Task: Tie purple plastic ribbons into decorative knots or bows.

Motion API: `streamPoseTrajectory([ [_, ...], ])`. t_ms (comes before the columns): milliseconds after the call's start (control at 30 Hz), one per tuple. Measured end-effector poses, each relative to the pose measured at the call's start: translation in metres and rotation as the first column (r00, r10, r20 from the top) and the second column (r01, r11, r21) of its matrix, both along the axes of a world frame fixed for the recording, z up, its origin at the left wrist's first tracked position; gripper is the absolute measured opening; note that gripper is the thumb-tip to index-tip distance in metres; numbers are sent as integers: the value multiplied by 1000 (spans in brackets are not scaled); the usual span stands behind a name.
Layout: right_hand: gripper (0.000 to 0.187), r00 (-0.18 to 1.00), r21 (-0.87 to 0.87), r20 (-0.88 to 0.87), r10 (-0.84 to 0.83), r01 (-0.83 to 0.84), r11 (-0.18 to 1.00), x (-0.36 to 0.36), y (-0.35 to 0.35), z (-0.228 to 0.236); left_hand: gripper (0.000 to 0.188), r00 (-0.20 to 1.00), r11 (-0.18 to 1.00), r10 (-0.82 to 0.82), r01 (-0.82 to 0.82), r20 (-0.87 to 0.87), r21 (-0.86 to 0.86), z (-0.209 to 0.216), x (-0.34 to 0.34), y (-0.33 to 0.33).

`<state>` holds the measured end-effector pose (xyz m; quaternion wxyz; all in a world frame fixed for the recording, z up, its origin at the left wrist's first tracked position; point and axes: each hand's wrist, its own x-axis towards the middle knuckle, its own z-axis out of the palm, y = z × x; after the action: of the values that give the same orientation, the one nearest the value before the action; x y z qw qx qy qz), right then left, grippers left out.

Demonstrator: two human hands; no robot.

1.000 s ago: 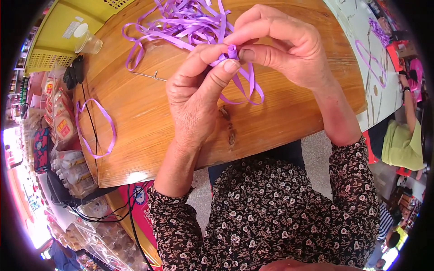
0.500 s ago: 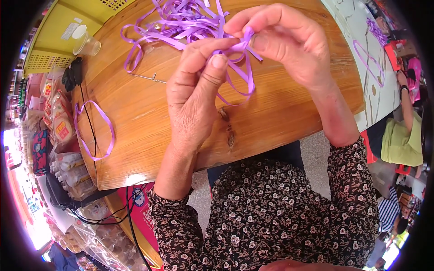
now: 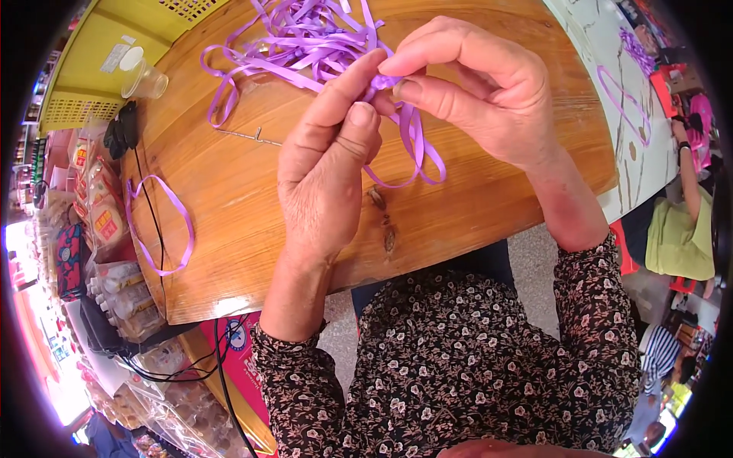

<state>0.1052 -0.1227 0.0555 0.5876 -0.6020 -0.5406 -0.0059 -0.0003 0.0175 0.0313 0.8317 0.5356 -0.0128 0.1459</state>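
A purple ribbon [image 3: 414, 137] is pinched between my two hands above the wooden table, gathered into a small bunched knot or fold at the fingertips. My left hand [image 3: 328, 145] is closed on it with thumb and forefinger. From the right, my right hand [image 3: 481, 91] pinches the same bunch with thumb and forefinger. Loops of this ribbon hang below the fingers. The exact form of the bunch is partly hidden by the fingers. Behind the hands lies a tangled pile of purple ribbon [image 3: 305, 46]. A thin metal hook tool [image 3: 258, 136] rests on the table left of my hands.
The wooden table [image 3: 458, 206] bears a single ribbon loop [image 3: 187, 221] at left. A clear plastic cup [image 3: 149, 82] and a yellow crate [image 3: 84, 69] stand at the far left. Black cables [image 3: 153, 202] cross the left edge. At right, a white marbled surface [image 3: 611, 99] holds more ribbon.
The fingertips have drawn closer together around the bunch, and my right hand has come slightly left and down. The hanging ribbon loops have swung a little to the right.
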Motion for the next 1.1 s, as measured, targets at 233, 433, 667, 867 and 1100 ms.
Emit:
streamPoseTrajectory([
  [233,23,994,-37,-71,-89,86,996,-3,1,-5,32,1000,999,12,-12,0,-52,2,2,5],
  [433,22,998,19,-58,-27,28,999,-2,2,-5,21,999,985,53,-54,-9,-166,-1,3,5],
  [667,22,999,-6,27,-28,28,1000,-2,3,-4,20,998,983,63,-67,-30,-168,-3,3,6],
  [867,24,988,-15,-156,-22,20,1000,-1,0,-6,24,986,987,154,-157,-67,-46,10,3,-5],
  [1100,28,940,-25,-341,-9,1,1000,-7,1,-6,27,997,994,70,-71,-19,-85,5,1,5],
])
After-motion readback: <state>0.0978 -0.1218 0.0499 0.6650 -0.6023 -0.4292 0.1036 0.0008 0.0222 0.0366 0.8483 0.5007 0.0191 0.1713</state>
